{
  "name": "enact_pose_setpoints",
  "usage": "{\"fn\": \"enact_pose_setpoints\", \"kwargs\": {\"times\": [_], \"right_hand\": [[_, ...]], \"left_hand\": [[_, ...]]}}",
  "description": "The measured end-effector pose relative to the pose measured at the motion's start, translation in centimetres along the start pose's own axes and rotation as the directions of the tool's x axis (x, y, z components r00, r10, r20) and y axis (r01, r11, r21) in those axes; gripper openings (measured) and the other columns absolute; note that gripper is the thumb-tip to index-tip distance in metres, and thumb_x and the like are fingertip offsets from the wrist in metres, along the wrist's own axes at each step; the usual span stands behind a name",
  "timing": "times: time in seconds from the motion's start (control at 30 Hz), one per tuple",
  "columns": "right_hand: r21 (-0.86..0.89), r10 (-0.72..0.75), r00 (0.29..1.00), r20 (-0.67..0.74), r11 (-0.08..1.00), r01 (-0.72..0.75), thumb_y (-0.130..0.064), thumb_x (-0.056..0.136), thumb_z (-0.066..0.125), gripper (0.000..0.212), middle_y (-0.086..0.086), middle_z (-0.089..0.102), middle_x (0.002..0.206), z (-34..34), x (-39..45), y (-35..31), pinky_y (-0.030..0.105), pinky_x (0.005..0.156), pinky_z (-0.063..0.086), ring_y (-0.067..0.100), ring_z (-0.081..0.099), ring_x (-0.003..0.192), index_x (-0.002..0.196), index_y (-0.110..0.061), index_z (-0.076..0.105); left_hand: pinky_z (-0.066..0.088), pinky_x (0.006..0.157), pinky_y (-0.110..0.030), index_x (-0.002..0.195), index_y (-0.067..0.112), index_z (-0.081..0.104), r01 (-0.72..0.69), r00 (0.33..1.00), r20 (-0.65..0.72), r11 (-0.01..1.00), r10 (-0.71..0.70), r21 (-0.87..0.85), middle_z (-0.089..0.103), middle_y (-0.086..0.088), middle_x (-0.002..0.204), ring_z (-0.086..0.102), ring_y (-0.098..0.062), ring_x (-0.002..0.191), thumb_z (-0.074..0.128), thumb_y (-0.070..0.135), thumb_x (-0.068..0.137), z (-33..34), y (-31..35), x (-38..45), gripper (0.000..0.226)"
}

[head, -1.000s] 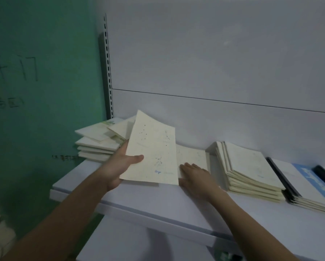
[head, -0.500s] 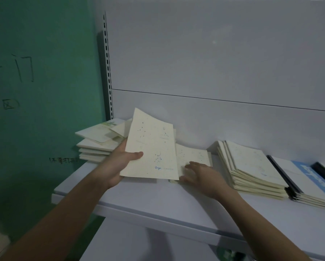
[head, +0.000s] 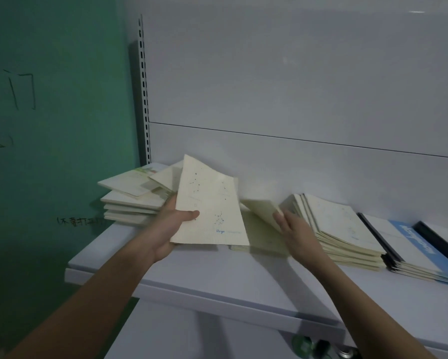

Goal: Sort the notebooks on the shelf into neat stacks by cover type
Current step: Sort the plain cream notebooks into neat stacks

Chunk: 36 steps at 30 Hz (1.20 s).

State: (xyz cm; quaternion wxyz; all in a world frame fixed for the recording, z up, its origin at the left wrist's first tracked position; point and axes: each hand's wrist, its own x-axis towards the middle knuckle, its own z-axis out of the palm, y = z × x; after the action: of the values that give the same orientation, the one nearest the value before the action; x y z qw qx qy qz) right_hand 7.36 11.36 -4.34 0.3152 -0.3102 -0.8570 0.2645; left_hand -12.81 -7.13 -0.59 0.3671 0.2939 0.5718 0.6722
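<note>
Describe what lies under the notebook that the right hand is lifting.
Under the lifted notebook lies another cream notebook flat on the shelf. Its cover print is hidden in shadow, and anything beneath it cannot be seen.

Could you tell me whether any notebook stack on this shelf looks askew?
Yes. The left stack by the green wall is untidy: its top notebooks lie turned at different angles and overhang the ones below. The cream stack to the right is fanned sideways.

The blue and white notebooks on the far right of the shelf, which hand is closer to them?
Right. The right hand lifts a cream notebook, with one cream stack between it and the blue and white notebooks. The left hand holds a constellation notebook farther left.
</note>
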Motion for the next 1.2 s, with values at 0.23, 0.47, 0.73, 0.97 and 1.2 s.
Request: {"fn": "enact_pose_setpoints", "kwargs": {"times": [0.23,0.47,0.73,0.97,1.2], "right_hand": [[0.174,-0.081,0.946,-0.315,0.975,0.142,-0.037,0.103,0.035,0.037,-0.022,0.06,0.09,-0.1,-1.9,-5.4,0.008,0.063,0.039,-0.007,0.056,0.081,0.135,-0.032,0.053],[-0.251,-0.512,0.857,0.054,0.824,0.508,-0.049,0.102,0.025,0.051,-0.007,0.037,0.153,3.6,-3.7,-6.8,0.035,0.114,0.031,0.019,0.034,0.142,0.148,-0.032,0.037],[0.156,-0.161,0.983,-0.086,0.973,0.173,-0.046,0.103,0.027,0.045,-0.013,0.049,0.142,1.4,-2.6,-5.4,0.025,0.108,0.033,0.002,0.043,0.128,0.14,-0.031,0.047],[-0.358,0.056,0.981,0.188,0.934,0.016,-0.051,0.098,0.044,0.062,0.0,0.03,0.157,2.1,-0.3,0.6,0.035,0.114,0.027,0.019,0.028,0.144,0.15,-0.02,0.031],[-0.484,0.022,0.967,0.252,0.868,0.106,-0.051,0.095,0.047,0.041,-0.004,0.058,0.12,4.0,-0.8,1.9,0.035,0.091,0.042,0.017,0.053,0.109,0.123,-0.022,0.052]], "left_hand": [[0.055,0.081,-0.037,0.135,0.03,0.051,-0.005,1.0,0.007,1.0,0.005,0.019,0.067,0.002,0.122,0.064,-0.02,0.108,0.05,0.009,0.1,2.9,0.1,-0.3,0.04],[0.059,0.066,-0.04,0.125,0.027,0.059,0.061,0.997,0.061,0.985,-0.051,-0.162,0.074,-0.004,0.109,0.073,-0.023,0.093,0.056,0.044,0.094,5.0,0.8,-0.9,0.035],[0.055,0.085,-0.043,0.126,0.032,0.054,-0.037,0.998,-0.051,0.994,0.032,-0.102,0.069,0.0,0.117,0.065,-0.023,0.107,0.058,0.014,0.096,3.1,0.6,-1.0,0.035],[0.056,0.08,-0.04,0.13,0.03,0.052,-0.116,0.989,-0.106,0.984,0.102,-0.137,0.068,0.001,0.12,0.064,-0.021,0.109,0.056,0.011,0.098,1.7,0.8,-1.2,0.038],[0.054,0.09,-0.044,0.133,0.033,0.051,-0.101,0.992,-0.085,0.988,0.092,-0.113,0.068,0.002,0.121,0.064,-0.022,0.111,0.057,0.012,0.097,0.8,0.3,-1.4,0.042]]}}
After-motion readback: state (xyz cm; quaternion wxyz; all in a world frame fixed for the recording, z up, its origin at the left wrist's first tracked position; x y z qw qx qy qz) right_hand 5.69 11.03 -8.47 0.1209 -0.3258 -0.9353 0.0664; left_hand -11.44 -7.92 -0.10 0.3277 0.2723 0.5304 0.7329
